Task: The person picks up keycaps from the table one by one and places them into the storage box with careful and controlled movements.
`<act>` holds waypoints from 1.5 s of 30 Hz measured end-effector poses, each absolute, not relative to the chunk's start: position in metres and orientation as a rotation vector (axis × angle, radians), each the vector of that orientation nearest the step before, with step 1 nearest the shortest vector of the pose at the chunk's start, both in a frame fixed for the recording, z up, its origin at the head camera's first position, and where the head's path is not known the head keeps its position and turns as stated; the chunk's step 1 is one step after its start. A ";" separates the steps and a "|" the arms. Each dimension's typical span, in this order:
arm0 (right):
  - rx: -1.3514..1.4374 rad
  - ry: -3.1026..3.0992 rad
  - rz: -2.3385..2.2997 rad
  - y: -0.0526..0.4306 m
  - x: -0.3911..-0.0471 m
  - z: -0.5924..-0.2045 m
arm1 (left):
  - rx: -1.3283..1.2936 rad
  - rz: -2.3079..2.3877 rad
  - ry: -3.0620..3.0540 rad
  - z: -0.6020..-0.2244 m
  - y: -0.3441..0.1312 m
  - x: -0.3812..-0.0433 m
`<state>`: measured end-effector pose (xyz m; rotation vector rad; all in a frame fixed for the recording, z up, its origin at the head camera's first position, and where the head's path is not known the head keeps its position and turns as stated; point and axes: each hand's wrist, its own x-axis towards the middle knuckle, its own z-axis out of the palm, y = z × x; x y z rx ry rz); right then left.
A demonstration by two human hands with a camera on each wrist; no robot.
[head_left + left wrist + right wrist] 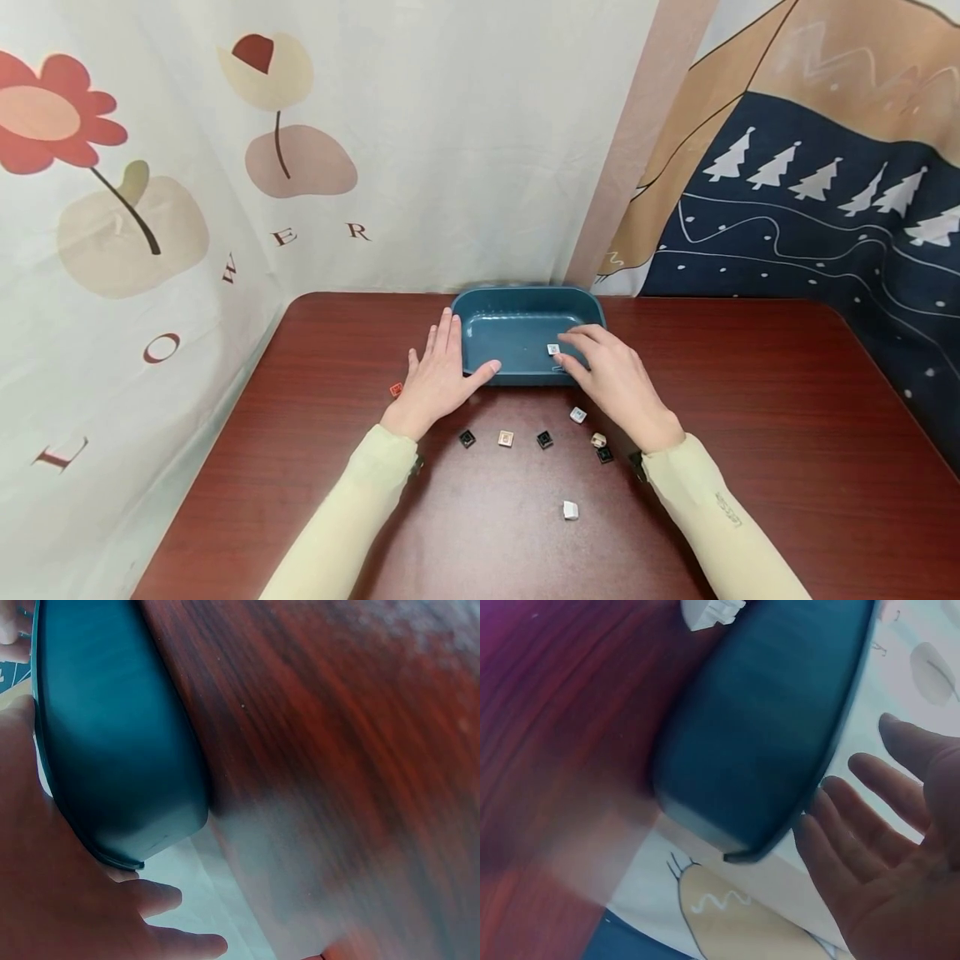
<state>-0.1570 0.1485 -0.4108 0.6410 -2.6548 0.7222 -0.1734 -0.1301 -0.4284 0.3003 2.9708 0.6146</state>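
Note:
A blue-green plastic basin [517,379] stands at the table's back edge. My left hand [433,375] rests at its left front corner, fingers straight along the left side and thumb over the front rim. Over the basin's right part is my right hand [618,375], its fingers loosely bent and apart from the thumb; in the right wrist view nothing shows between them. A small white keycap [553,350] appears just beside those fingertips, inside the basin's outline; whether it touches the bottom I cannot tell.
On the table [750,392] in front of the basin lie several keycaps: black [467,438], beige [506,438], white [577,415] and a taller white one [571,510]. A red keycap [396,389] sits beside the left hand. Printed curtains [465,150] hang behind.

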 end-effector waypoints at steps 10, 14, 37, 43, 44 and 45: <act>0.662 -2.699 0.622 0.163 -0.125 -0.401 | 0.289 0.622 2.951 -0.426 -0.129 -0.174; 0.663 -2.745 0.606 0.169 -0.114 -0.402 | 0.289 0.622 2.952 -0.427 -0.129 -0.174; 0.740 -2.904 0.479 0.181 -0.086 -0.430 | 0.288 0.612 2.958 -0.427 -0.130 -0.173; 0.748 -2.884 0.388 0.178 -0.083 -0.435 | 0.286 0.613 2.952 -0.427 -0.129 -0.173; 0.749 -2.881 0.381 0.177 -0.083 -0.435 | 0.285 0.614 2.950 -0.427 -0.129 -0.173; 0.751 -2.876 0.375 0.177 -0.083 -0.436 | 0.286 0.614 2.952 -0.427 -0.129 -0.173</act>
